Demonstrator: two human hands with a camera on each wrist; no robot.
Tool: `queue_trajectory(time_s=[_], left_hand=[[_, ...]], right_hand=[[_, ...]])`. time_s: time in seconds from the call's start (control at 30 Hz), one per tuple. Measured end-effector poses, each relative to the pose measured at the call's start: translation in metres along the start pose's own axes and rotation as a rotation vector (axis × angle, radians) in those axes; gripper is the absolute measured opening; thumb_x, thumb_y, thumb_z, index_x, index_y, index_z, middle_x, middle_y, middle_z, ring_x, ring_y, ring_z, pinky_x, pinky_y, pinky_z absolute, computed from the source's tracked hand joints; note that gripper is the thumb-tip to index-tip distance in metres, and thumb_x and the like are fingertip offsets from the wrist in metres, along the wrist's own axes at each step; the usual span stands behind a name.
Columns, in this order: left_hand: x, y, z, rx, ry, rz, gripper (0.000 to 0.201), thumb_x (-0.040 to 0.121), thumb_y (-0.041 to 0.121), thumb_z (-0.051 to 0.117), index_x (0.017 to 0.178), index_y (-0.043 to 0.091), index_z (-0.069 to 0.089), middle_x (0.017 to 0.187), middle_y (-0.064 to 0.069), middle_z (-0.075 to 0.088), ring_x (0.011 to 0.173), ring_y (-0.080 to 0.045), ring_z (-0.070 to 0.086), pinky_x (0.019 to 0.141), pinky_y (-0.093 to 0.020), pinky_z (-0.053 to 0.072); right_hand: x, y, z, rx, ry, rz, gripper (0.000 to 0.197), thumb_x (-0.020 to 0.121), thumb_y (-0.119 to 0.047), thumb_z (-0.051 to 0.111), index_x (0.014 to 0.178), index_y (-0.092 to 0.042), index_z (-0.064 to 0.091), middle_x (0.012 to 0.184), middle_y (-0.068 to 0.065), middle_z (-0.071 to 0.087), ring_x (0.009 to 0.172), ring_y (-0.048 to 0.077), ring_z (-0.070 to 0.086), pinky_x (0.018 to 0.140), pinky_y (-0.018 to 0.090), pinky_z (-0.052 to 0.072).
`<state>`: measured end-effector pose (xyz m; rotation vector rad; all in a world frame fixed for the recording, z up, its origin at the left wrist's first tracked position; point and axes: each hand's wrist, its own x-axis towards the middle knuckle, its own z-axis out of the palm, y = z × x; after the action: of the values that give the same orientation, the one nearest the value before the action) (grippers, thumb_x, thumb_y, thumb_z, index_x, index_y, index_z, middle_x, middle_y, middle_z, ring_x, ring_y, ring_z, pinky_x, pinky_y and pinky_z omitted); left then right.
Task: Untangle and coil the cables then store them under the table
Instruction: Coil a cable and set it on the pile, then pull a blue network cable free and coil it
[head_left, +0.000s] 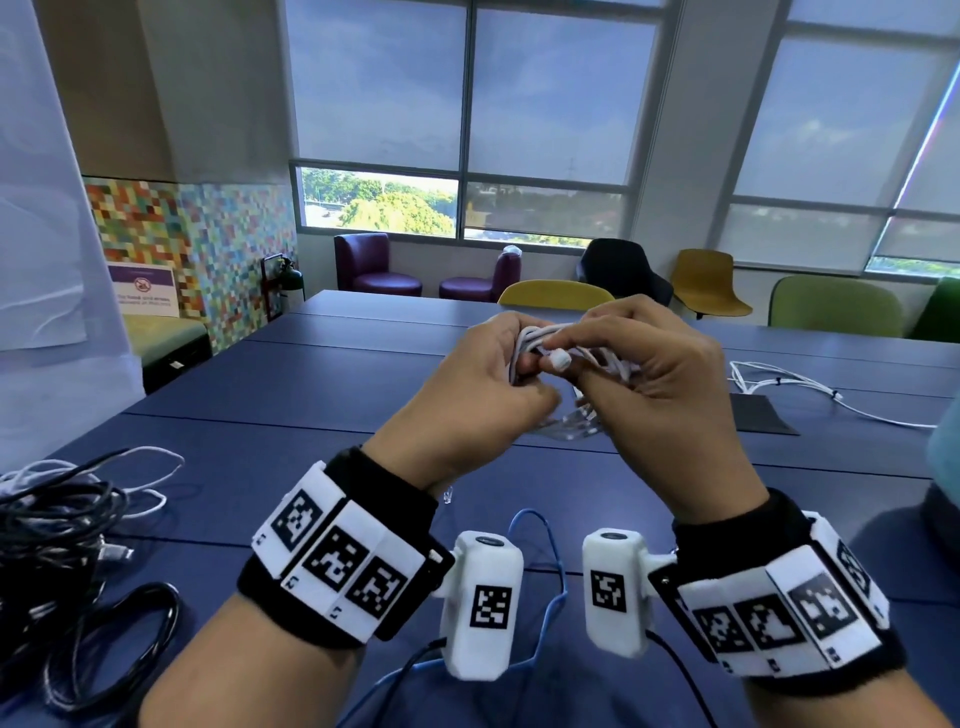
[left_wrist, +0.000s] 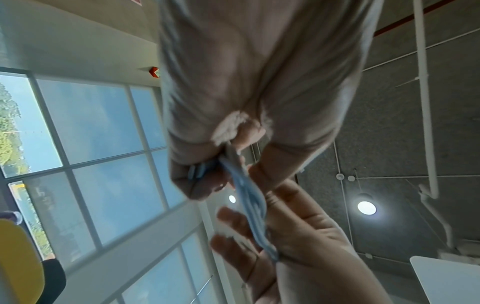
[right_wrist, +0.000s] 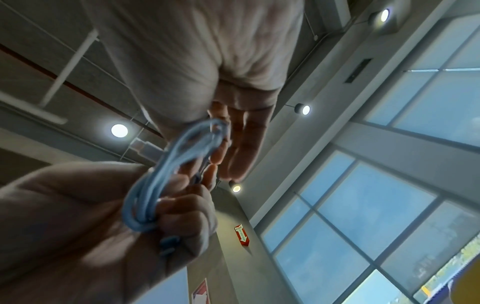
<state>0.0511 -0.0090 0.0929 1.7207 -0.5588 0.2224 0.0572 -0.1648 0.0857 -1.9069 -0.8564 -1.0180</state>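
A white cable (head_left: 545, 338), wound into a small coil, is held in the air above the blue table (head_left: 311, 395). My left hand (head_left: 524, 364) grips one end of the coil in a closed fist. My right hand (head_left: 582, 364) pinches the other side, next to the cable's white plug (head_left: 560, 358). The left wrist view has the coil (left_wrist: 252, 203) running from my left hand (left_wrist: 207, 176) to the right hand (left_wrist: 259, 236). In the right wrist view the loops (right_wrist: 166, 174) pass from my left hand (right_wrist: 176, 207) across the right hand's fingers (right_wrist: 241, 144).
A tangle of black and white cables (head_left: 67, 519) lies at the table's left. A blue cable (head_left: 545, 566) lies near the front edge, and another white cable (head_left: 779, 382) and a dark mat (head_left: 763, 415) lie at the right. Chairs (head_left: 556, 295) stand along the far side.
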Motion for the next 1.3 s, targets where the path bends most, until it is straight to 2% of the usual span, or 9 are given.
queue_trajectory(time_s=[0.1, 0.2, 0.47, 0.67, 0.83, 0.93, 1.0, 1.1, 1.3], left_hand=[[0.002, 0.005, -0.003, -0.198, 0.084, -0.051, 0.03, 0.077, 0.011, 0.052, 0.103, 0.009, 0.065, 0.073, -0.004, 0.056, 0.062, -0.012, 0.047, 0.066, -0.034, 0.04], [-0.001, 0.009, -0.013, -0.293, 0.114, -0.05, 0.02, 0.093, 0.004, 0.048, 0.101, 0.003, 0.065, 0.073, -0.01, 0.053, 0.062, -0.016, 0.049, 0.064, -0.032, 0.045], [-0.051, 0.012, -0.064, 0.021, 0.226, -0.069, 0.01, 0.085, 0.009, 0.071, 0.094, 0.01, 0.071, 0.078, -0.01, 0.075, 0.064, -0.014, 0.061, 0.062, -0.027, 0.048], [-0.093, 0.008, -0.118, 0.217, 0.374, -0.153, 0.009, 0.081, 0.006, 0.075, 0.083, 0.006, 0.067, 0.071, -0.014, 0.074, 0.058, -0.02, 0.062, 0.056, -0.028, 0.052], [-0.135, -0.018, -0.171, 0.487, 0.547, -0.268, 0.01, 0.076, 0.005, 0.079, 0.076, 0.009, 0.07, 0.063, -0.014, 0.07, 0.046, -0.015, 0.058, 0.051, -0.026, 0.05], [-0.162, -0.036, -0.202, 0.667, 0.632, -0.367, 0.015, 0.071, 0.013, 0.084, 0.069, 0.016, 0.069, 0.057, -0.006, 0.068, 0.047, -0.015, 0.061, 0.057, -0.031, 0.054], [-0.173, -0.047, -0.214, 0.771, 0.649, -0.431, 0.017, 0.069, 0.019, 0.086, 0.069, 0.017, 0.068, 0.059, -0.001, 0.067, 0.055, -0.015, 0.064, 0.062, -0.032, 0.054], [-0.184, -0.058, -0.225, 0.874, 0.64, -0.499, 0.022, 0.069, 0.024, 0.086, 0.07, 0.018, 0.065, 0.063, 0.003, 0.065, 0.067, -0.019, 0.067, 0.066, -0.03, 0.052], [-0.174, -0.065, -0.227, 1.042, 0.542, -0.573, 0.021, 0.07, 0.027, 0.084, 0.074, 0.014, 0.069, 0.069, 0.0, 0.066, 0.077, -0.02, 0.065, 0.071, -0.029, 0.05]], right_hand=[[0.001, -0.002, 0.002, 0.08, -0.022, 0.017, 0.01, 0.093, -0.015, 0.066, 0.102, -0.017, 0.069, 0.097, -0.002, 0.065, 0.089, 0.019, 0.066, 0.069, 0.041, 0.056], [0.0, -0.011, 0.005, 0.212, -0.042, 0.029, 0.008, 0.097, -0.014, 0.06, 0.105, -0.013, 0.061, 0.098, 0.002, 0.066, 0.087, 0.022, 0.069, 0.073, 0.04, 0.056], [-0.004, -0.036, 0.017, 0.49, -0.23, 0.365, 0.016, 0.089, 0.005, 0.062, 0.094, -0.007, 0.07, 0.084, 0.021, 0.067, 0.068, 0.026, 0.064, 0.059, 0.025, 0.053], [-0.001, -0.062, 0.08, 0.653, -0.44, 0.565, 0.013, 0.087, 0.004, 0.067, 0.098, 0.001, 0.073, 0.072, 0.012, 0.065, 0.058, 0.012, 0.06, 0.056, 0.021, 0.053], [-0.001, -0.082, 0.133, 0.69, -0.628, 0.635, 0.025, 0.088, 0.013, 0.058, 0.105, -0.001, 0.07, 0.076, 0.015, 0.062, 0.069, 0.025, 0.061, 0.072, 0.036, 0.062], [-0.009, -0.081, 0.157, 0.471, -0.765, 0.558, 0.025, 0.087, 0.003, 0.063, 0.105, -0.012, 0.072, 0.078, 0.01, 0.067, 0.071, 0.026, 0.063, 0.081, 0.038, 0.061], [-0.014, -0.073, 0.165, 0.108, -0.831, 0.377, 0.021, 0.085, -0.015, 0.071, 0.105, -0.023, 0.073, 0.093, 0.005, 0.069, 0.082, 0.019, 0.065, 0.084, 0.028, 0.054], [-0.02, -0.065, 0.171, -0.269, -0.774, 0.213, 0.03, 0.082, -0.03, 0.071, 0.112, -0.025, 0.067, 0.111, 0.006, 0.058, 0.106, 0.025, 0.053, 0.094, 0.033, 0.044], [-0.024, -0.044, 0.169, -0.525, -0.91, 0.447, 0.046, 0.09, -0.032, 0.062, 0.125, -0.007, 0.046, 0.125, 0.018, 0.055, 0.113, 0.036, 0.055, 0.093, 0.039, 0.047]])
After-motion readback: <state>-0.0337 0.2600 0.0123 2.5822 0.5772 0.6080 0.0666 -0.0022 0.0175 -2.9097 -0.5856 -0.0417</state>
